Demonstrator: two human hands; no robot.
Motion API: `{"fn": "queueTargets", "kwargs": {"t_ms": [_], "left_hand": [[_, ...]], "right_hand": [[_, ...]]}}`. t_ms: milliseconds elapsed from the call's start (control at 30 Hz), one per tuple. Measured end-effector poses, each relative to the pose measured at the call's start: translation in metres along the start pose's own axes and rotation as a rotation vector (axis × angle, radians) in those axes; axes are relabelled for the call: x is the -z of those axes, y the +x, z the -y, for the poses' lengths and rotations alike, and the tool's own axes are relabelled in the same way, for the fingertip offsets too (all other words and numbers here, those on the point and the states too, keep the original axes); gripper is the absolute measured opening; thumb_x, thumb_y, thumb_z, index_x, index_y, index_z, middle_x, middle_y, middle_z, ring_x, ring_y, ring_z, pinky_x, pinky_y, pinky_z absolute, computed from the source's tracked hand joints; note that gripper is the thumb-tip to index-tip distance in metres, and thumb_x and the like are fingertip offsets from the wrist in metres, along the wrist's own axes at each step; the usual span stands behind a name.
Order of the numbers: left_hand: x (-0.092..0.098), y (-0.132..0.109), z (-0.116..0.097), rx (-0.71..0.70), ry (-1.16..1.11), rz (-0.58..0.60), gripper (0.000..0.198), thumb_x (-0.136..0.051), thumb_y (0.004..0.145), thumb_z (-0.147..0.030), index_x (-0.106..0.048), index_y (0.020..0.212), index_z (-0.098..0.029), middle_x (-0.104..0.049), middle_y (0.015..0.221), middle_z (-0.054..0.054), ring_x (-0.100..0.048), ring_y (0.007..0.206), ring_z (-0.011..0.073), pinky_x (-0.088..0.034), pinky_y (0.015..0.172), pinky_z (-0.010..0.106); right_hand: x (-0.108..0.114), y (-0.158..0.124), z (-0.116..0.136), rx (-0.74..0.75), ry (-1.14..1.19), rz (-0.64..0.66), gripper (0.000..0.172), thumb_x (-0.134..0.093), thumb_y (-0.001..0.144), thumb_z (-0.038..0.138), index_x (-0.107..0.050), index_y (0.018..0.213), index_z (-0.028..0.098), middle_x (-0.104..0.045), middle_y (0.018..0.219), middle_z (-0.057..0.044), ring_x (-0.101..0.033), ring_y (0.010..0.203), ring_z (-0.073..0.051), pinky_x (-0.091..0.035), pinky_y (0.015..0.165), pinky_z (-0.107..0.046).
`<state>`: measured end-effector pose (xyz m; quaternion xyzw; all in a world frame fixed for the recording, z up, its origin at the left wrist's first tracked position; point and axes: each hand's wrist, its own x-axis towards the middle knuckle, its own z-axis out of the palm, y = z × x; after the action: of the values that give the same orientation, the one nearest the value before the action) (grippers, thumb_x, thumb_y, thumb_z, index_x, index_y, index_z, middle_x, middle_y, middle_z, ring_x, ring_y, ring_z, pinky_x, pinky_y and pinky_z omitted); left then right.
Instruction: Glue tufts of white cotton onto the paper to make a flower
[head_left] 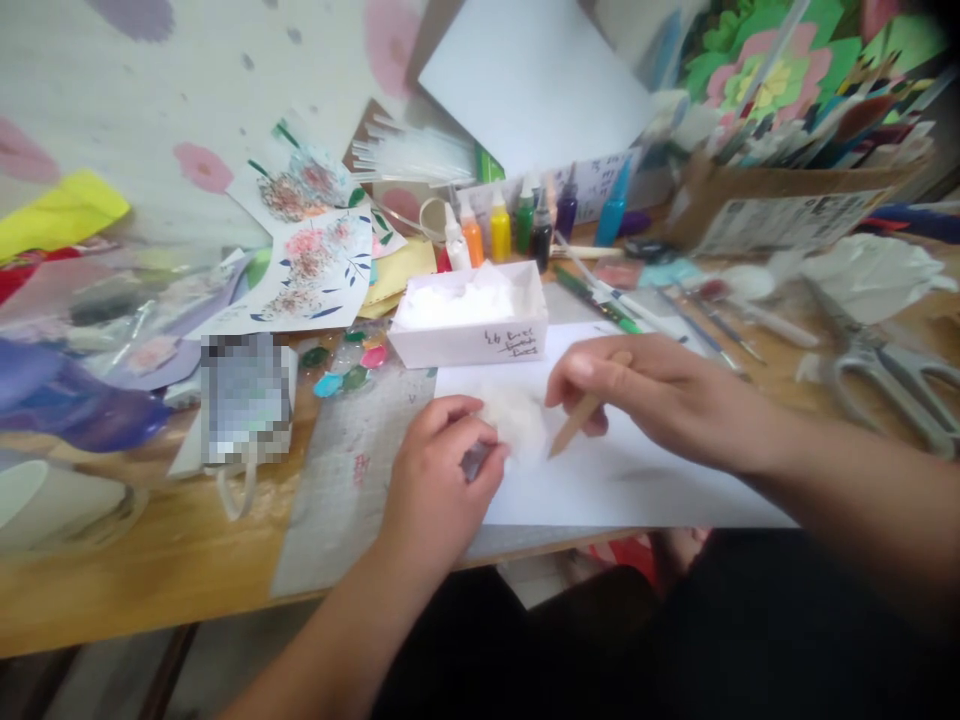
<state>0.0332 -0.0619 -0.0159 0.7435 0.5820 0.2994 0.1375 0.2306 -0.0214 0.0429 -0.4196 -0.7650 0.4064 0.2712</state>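
My left hand [444,482] is closed at the edge of a white fluffy tuft, like cotton [519,428], with thumb and fingertips pinching it. My right hand [660,395] grips a flat wooden stick [574,425] whose tapered tip points down, just right of the tuft. Whether that tip touches anything is blurred. Under both hands lies a white sheet of paper [660,495] on a grey cutting mat [330,500]. Just behind the tuft stands a white box [469,347], filled with white fluffy material.
Several small paint bottles [500,230] stand behind the box. Metal scissors [874,375] and brushes [720,340] lie at the right, before a cardboard box [795,210] of tools. Floral paper [307,270], paint blobs [352,378], and a white cup [52,500] are at the left.
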Motion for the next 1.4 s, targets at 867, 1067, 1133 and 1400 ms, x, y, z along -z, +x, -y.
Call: {"fn": "queueTargets", "kwargs": {"t_ms": [867, 1067, 1133, 1400], "left_hand": [[0.0, 0.0, 0.003, -0.007, -0.034, 0.002, 0.007, -0.053, 0.077, -0.018, -0.057, 0.072, -0.019, -0.051, 0.1, 0.001, -0.05, 0.093, 0.0139, -0.042, 0.079, 0.029], [0.0, -0.001, 0.004, -0.001, -0.04, 0.018, 0.006, -0.052, 0.077, -0.019, -0.057, 0.074, -0.02, -0.051, 0.102, 0.0, -0.05, 0.095, 0.0138, -0.041, 0.082, 0.029], [0.0, -0.001, 0.004, -0.005, -0.048, 0.023, 0.006, -0.052, 0.078, -0.018, -0.057, 0.075, -0.02, -0.051, 0.102, 0.0, -0.049, 0.096, 0.0138, -0.041, 0.083, 0.03], [0.001, -0.001, 0.005, 0.0, -0.043, 0.04, 0.008, -0.051, 0.076, -0.016, -0.057, 0.076, -0.02, -0.05, 0.104, 0.002, -0.049, 0.097, 0.0154, -0.041, 0.084, 0.032]], "right_hand": [[-0.027, -0.006, -0.012, 0.219, -0.322, -0.058, 0.011, -0.052, 0.081, 0.022, -0.061, 0.078, 0.019, -0.064, 0.071, 0.002, -0.056, 0.065, -0.009, -0.04, 0.059, -0.019], [-0.03, -0.005, -0.015, 0.322, -0.385, -0.052, 0.011, -0.051, 0.082, 0.022, -0.061, 0.081, 0.017, -0.063, 0.075, 0.0, -0.056, 0.07, -0.011, -0.04, 0.064, -0.022], [-0.031, -0.005, -0.015, 0.346, -0.408, -0.043, 0.013, -0.05, 0.083, 0.023, -0.061, 0.082, 0.016, -0.063, 0.076, -0.001, -0.055, 0.071, -0.012, -0.04, 0.065, -0.023], [-0.033, -0.003, -0.016, 0.344, -0.448, -0.033, 0.017, -0.047, 0.084, 0.024, -0.061, 0.08, 0.015, -0.061, 0.072, -0.003, -0.054, 0.068, -0.013, -0.039, 0.063, -0.024]]}}
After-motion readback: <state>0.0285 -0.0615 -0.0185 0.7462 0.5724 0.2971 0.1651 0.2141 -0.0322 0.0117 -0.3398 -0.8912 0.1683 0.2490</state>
